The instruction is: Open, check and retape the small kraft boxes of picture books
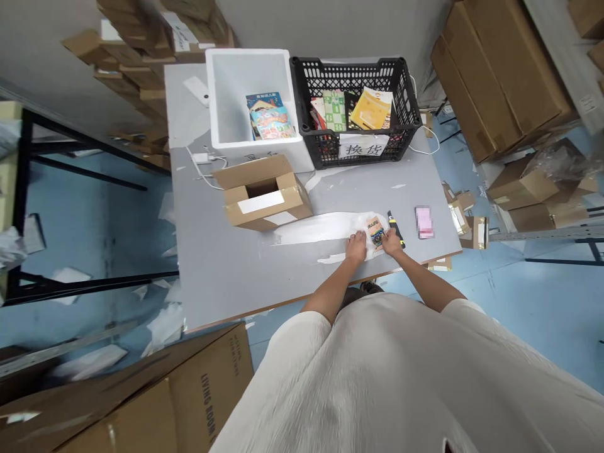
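Observation:
A small orange-brown printed booklet or card pack [376, 230] with a dark, colourful picture lies near the table's front edge, between my hands. My right hand [391, 242] pinches its right edge. To its left, my left hand [357, 247] rests on the tabletop, fingers stretched forward and somewhat apart, with nothing visible in them. Just beyond my right hand is a black and yellow box cutter [395, 226]. Further right lies a small pink item [424, 222], blurred out.
An open cardboard box [268, 201] stands on the grey table [226, 270]. Behind it are a white foam box [255, 148] with booklets and a black plastic crate [356, 151] holding books. White cables [202, 170] lie at left. Cartons [500, 82] flank the table.

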A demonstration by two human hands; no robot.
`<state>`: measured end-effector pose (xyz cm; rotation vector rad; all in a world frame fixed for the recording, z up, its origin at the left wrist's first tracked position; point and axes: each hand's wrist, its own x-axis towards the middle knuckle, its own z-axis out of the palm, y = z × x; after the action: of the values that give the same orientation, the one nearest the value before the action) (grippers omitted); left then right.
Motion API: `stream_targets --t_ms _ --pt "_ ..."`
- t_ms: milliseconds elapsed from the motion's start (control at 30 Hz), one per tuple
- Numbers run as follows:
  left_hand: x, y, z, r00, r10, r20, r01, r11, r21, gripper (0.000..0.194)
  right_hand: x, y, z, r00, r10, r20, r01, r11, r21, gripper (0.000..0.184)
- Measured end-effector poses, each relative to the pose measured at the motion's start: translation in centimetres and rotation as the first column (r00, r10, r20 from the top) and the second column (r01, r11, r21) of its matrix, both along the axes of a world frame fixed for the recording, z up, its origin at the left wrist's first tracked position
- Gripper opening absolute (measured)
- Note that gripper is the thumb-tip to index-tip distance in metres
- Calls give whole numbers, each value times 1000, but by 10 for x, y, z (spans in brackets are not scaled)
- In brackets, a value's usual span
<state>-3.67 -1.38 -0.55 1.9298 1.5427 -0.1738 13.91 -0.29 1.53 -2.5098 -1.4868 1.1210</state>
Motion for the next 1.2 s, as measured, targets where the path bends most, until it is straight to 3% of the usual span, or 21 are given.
stream_targets --t_ms 233,333,433,567,833,933,1033,1200 --pt "9 11 -1 998 27 -60 -24 998 54 40 7 -5 -2 998 67 -5 -67 997 28 7" --pt "9 18 0 998 -15 -67 15 1000 6 38 14 -7 -1 990 123 63 -125 992 15 7" --pt "5 19 5 996 -25 -83 23 1000 -18 39 18 -8 1 992 100 71 -97 994 -46 6" --pt "-16 12 16 995 14 -95 -12 1000 21 37 17 -6 3 996 55 71 -52 997 -54 7" --pt "-82 4 45 995 59 -85 -48 991 127 32 8 -4 10 994 34 106 -31 999 -31 20" --pt "-100 1 57 995 69 -73 -56 985 164 31 -12 -3 20 992 101 72 -108 989 105 30" --pt "-113 -3 68 998 62 -24 -56 979 197 29 -48 0 33 965 233 -116 -203 953 225 41" --pt "-134 -7 86 990 93 103 -119 953 279 27 -119 9 56 808 426 -407 -273 883 382 63"
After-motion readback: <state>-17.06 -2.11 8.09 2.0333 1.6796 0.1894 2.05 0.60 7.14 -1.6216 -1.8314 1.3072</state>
